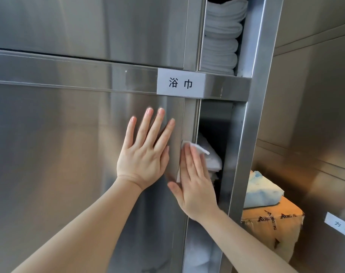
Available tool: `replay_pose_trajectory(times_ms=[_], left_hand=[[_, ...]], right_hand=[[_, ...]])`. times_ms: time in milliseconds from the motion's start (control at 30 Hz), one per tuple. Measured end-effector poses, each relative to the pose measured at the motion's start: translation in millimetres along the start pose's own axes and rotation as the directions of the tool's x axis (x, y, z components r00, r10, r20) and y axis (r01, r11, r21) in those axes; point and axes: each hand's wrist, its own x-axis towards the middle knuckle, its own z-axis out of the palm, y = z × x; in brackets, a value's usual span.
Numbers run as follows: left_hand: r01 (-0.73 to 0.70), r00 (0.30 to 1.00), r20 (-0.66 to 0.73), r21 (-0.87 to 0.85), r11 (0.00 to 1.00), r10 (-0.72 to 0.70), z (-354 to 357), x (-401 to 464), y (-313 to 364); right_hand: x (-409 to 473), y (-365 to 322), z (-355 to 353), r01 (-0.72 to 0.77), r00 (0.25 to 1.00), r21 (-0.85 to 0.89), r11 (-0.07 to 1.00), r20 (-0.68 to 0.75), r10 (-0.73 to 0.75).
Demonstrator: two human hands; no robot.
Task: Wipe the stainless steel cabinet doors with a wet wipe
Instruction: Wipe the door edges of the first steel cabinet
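While both forearms reach up from six o'clock, the left hand [143,152] lies flat on the lower cabinet door [49,154], fingers straight and spread, pointing toward twelve o'clock, holding nothing. Right hand [195,180]: just beside the left at its three o'clock, fingers straight and together, pressing a white wet wipe [195,147] against the door's right edge strip [189,119]; the wipe shows above the fingertips and along the hand's left side. Door gap: at three o'clock of the right hand, a dark opening with folded white cloth [213,160] inside. Cross rail [69,75]: above the hands, carrying a white label [181,83] with two black characters at twelve o'clock of the hands. Upper door [89,26]: above the rail. Upper gap: at one o'clock, a stack of white towels [220,36]. Cardboard box [272,223]: at four o'clock beyond the cabinet post, a blue-and-white pack [262,190] resting on top. Second label [340,227]: far right edge.
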Motion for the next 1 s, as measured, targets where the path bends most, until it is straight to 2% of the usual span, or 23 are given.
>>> replay_pose_trajectory(times_ms=[100, 233, 433, 567, 633, 733, 833, 1000], left_hand=[[-0.003, 1.000, -0.004, 0.002, 1.000, 0.003, 1, 0, 0], [0.005, 1.000, -0.027, -0.012, 1.000, -0.005, 1, 2, 0], [-0.008, 1.000, -0.018, -0.007, 1.000, 0.008, 1, 1, -1], [0.004, 0.999, -0.048, -0.020, 1.000, -0.005, 2, 2, 0], [0.007, 0.998, -0.054, -0.026, 1.000, -0.009, 1, 2, 1], [-0.003, 1.000, -0.023, -0.023, 1.000, 0.002, 1, 1, 0], [-0.003, 1.000, 0.007, -0.005, 1.000, 0.004, 0, 0, -1], [-0.002, 1.000, -0.013, -0.008, 1.000, 0.002, 1, 1, -1]], right_hand=[[14, 6, -6, -0.005, 1.000, -0.086, 0.996, -0.018, 0.004], [63, 13, -27, -0.085, 0.992, -0.095, 0.992, -0.104, 0.075], [34, 4, -8, -0.079, 0.986, 0.024, 0.997, -0.143, 0.082], [71, 7, -22, -0.115, 0.974, 0.088, 0.989, -0.186, 0.130], [83, 7, -27, -0.131, 0.970, 0.069, 0.989, -0.195, 0.142], [55, 3, -15, -0.139, 0.981, 0.037, 0.990, -0.131, 0.143], [18, 4, 0, -0.072, 0.993, -0.094, 0.993, -0.095, 0.063], [58, 22, -20, -0.059, 0.985, -0.137, 0.989, -0.167, 0.036]])
